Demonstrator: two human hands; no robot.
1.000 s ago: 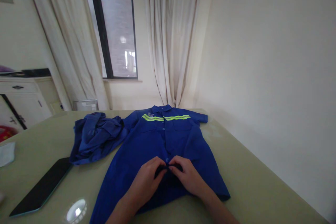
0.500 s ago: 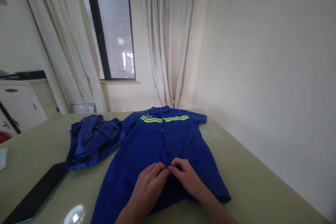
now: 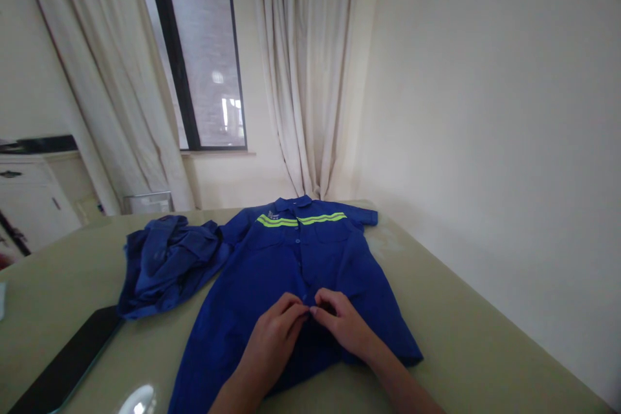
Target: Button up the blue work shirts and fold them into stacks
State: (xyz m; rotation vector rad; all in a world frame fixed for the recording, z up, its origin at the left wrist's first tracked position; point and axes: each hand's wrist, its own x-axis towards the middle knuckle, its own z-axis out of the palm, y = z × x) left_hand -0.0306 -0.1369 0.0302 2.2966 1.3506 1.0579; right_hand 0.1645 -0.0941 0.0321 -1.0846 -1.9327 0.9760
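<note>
A blue short-sleeved work shirt lies spread on the table with its collar at the far end. Yellow-green reflective stripes cross its chest, and a few buttons show down the front. My left hand pinches the front placket low on the shirt. Beside it, my right hand pinches the same placket, thumb and index finger curled, its fingertips almost touching the left ones. Whatever small part lies between the fingertips is hidden. Left of the shirt sits a crumpled blue garment, close against the shirt's sleeve.
A flat black panel lies on the greenish table at the left, near the crumpled garment. A plain wall borders the table's right side. Behind stand curtains, a window and a white cabinet.
The view has shifted slightly. Both hands stay at the placket, with small finger movements; the left fingers have drawn a little more closely together. The shirt lies as before.
</note>
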